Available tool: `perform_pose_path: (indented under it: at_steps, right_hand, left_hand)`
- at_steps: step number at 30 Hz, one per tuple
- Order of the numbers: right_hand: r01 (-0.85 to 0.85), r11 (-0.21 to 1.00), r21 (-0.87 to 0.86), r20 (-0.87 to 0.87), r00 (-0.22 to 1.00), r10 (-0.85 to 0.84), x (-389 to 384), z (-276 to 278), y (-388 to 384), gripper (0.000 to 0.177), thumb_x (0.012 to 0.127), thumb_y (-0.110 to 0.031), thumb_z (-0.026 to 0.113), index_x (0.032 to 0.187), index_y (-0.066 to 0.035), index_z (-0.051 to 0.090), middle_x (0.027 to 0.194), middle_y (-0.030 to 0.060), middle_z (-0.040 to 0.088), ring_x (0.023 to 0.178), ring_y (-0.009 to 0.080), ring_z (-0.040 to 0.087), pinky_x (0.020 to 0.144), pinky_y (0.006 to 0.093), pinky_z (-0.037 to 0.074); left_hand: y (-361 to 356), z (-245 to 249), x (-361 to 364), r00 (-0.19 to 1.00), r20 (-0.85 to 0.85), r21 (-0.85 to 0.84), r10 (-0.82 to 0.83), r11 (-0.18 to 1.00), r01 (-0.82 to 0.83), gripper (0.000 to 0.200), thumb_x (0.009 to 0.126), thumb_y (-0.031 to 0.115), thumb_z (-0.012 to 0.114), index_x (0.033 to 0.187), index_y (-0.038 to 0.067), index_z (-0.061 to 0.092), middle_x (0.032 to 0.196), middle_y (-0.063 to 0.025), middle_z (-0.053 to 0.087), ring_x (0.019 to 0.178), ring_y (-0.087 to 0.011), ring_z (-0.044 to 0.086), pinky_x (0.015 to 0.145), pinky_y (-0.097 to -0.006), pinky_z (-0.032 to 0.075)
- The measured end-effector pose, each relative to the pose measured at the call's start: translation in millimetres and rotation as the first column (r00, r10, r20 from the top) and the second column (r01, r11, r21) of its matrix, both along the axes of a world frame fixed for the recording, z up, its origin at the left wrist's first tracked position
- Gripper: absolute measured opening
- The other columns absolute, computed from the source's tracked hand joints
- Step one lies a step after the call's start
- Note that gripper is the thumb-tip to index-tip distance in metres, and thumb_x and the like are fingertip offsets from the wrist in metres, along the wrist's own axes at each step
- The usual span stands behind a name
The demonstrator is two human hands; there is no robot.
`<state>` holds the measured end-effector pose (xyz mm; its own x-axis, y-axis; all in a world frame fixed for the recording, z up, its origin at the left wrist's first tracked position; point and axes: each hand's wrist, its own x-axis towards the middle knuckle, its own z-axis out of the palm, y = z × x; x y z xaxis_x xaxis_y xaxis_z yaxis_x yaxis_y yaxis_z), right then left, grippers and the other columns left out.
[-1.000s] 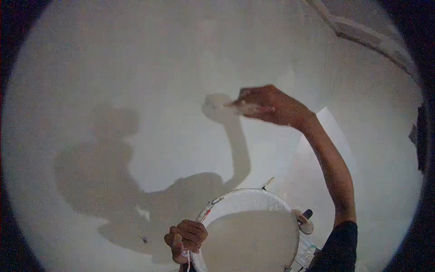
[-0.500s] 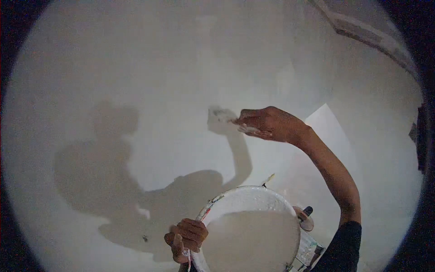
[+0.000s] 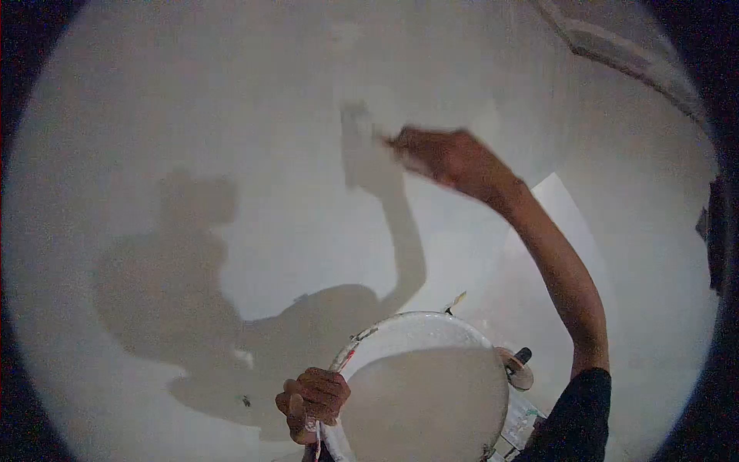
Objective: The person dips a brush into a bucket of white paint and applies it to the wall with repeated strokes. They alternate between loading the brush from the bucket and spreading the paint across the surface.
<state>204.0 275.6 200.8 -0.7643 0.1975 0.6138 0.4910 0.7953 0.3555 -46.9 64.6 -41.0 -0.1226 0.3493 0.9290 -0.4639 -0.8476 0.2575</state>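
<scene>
My left hand (image 3: 313,402) is closed on the near left rim of a white bucket (image 3: 362,327), fingers wrapped over its edge. Pale, smooth paint-like liquid (image 3: 423,400) fills much of the bucket. Higher up, my right hand (image 3: 443,158) is closed around the handle of a flat, pale-smeared tool (image 3: 360,123). The tool's wide end is at the wall (image 3: 269,100), blurred by motion; I cannot tell whether it is a brush or a putty knife. White smears show on the right hand's fingers.
My shadow (image 3: 169,285) falls across the wall. A bright white panel-like patch (image 3: 550,231) shows behind my right forearm. Beyond the bucket's right side lie a round pinkish object with a dark knob (image 3: 520,369) and some clutter (image 3: 523,420). A dark-edged strip (image 3: 631,65) runs at upper right.
My right hand has moved up and slightly left along the wall with the flat tool. My left hand and the bucket have hardly shifted.
</scene>
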Motion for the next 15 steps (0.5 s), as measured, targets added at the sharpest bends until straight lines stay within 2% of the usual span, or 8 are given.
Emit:
perform_pose_path:
  at_steps: [1, 3, 5, 7, 9, 12, 14, 15]
  right_hand:
    - [0.048, 0.975, -0.218, 0.04, 0.998, -0.041, 0, -13, -8, 0.04, 0.092, -0.026, 0.051, 0.129, -0.01, 0.053, 0.123, 0.0139, 0.059, 0.102, 0.0313, 0.062, 0.088, 0.0414, 0.052]
    - [0.054, 0.938, -0.341, 0.226, 0.974, 0.026, -3, -23, -31, 0.04, 0.093, -0.03, 0.05, 0.127, -0.008, 0.053, 0.113, 0.0148, 0.062, 0.098, 0.0335, 0.062, 0.086, 0.0415, 0.052]
    - [-0.023, 0.925, -0.379, 0.222, 0.968, 0.115, 0, -23, -33, 0.04, 0.094, -0.031, 0.049, 0.125, -0.007, 0.054, 0.11, 0.0152, 0.063, 0.097, 0.0339, 0.062, 0.086, 0.0417, 0.052]
    - [-0.097, 0.904, -0.416, 0.214, 0.956, 0.201, 4, -8, -36, 0.039, 0.095, -0.032, 0.048, 0.124, -0.006, 0.055, 0.107, 0.0156, 0.063, 0.097, 0.0343, 0.062, 0.085, 0.0418, 0.052]
    - [0.071, 0.949, -0.306, 0.12, 0.992, -0.036, 4, 26, -29, 0.037, 0.096, -0.032, 0.047, 0.118, -0.005, 0.058, 0.106, 0.0167, 0.062, 0.095, 0.0347, 0.063, 0.083, 0.0424, 0.052]
    - [-0.114, 0.986, -0.119, -0.116, 0.988, 0.1, 6, 63, -15, 0.034, 0.096, -0.028, 0.047, 0.119, -0.005, 0.057, 0.104, 0.0178, 0.062, 0.092, 0.034, 0.063, 0.079, 0.0428, 0.052]
    - [-0.218, 0.945, 0.242, -0.239, 0.931, 0.276, 6, 73, -9, 0.034, 0.096, -0.024, 0.046, 0.125, -0.008, 0.054, 0.104, 0.0161, 0.061, 0.091, 0.0328, 0.064, 0.079, 0.0413, 0.053]
    - [-0.219, 0.945, 0.242, -0.239, 0.931, 0.277, 5, 67, -9, 0.034, 0.096, -0.024, 0.046, 0.125, -0.008, 0.054, 0.104, 0.0161, 0.061, 0.091, 0.0328, 0.064, 0.079, 0.0413, 0.053]
  left_hand:
    - [-2, -17, -6, 0.997, 0.059, -0.083, 0.049, 0.996, -0.044, 0.037, 0.091, 0.012, 0.04, 0.059, 0.002, 0.055, 0.056, -0.012, 0.059, 0.048, -0.0203, 0.055, 0.048, -0.0346, 0.046]
    - [-7, -63, -18, 0.973, 0.168, -0.251, 0.159, 0.961, -0.114, 0.041, 0.092, 0.022, 0.041, 0.057, 0.005, 0.056, 0.056, -0.0088, 0.061, 0.049, -0.0183, 0.055, 0.052, -0.0334, 0.047]
    - [-9, -90, -23, 0.923, 0.259, -0.425, 0.283, 0.892, -0.155, 0.046, 0.093, 0.031, 0.043, 0.055, 0.008, 0.056, 0.057, -0.0057, 0.063, 0.05, -0.0163, 0.055, 0.056, -0.0322, 0.047]
    - [-9, -61, -8, 0.929, 0.287, -0.389, 0.235, 0.915, -0.111, 0.046, 0.093, 0.029, 0.042, 0.055, 0.007, 0.055, 0.056, -0.0065, 0.062, 0.048, -0.0168, 0.054, 0.055, -0.0317, 0.047]
    - [-9, -18, 13, 0.959, 0.25, -0.262, 0.137, 0.963, -0.069, 0.045, 0.093, 0.028, 0.042, 0.056, 0.006, 0.055, 0.054, -0.0072, 0.06, 0.047, -0.0174, 0.053, 0.053, -0.0311, 0.047]
    - [-8, -5, 16, 0.967, 0.247, -0.21, 0.057, 0.978, -0.004, 0.043, 0.093, 0.025, 0.042, 0.057, 0.004, 0.053, 0.053, -0.0083, 0.059, 0.046, -0.0182, 0.052, 0.051, -0.0303, 0.046]
    - [-10, -35, 5, 0.943, 0.329, -0.288, 0.047, 0.956, 0.053, 0.043, 0.093, 0.023, 0.042, 0.057, 0.002, 0.053, 0.051, -0.0091, 0.057, 0.044, -0.0188, 0.051, 0.049, -0.0298, 0.046]
    - [-11, -60, -5, 0.907, 0.418, -0.332, 0.049, 0.938, 0.102, 0.042, 0.093, 0.022, 0.042, 0.058, 0.002, 0.052, 0.051, -0.0094, 0.057, 0.044, -0.019, 0.05, 0.049, -0.0295, 0.046]
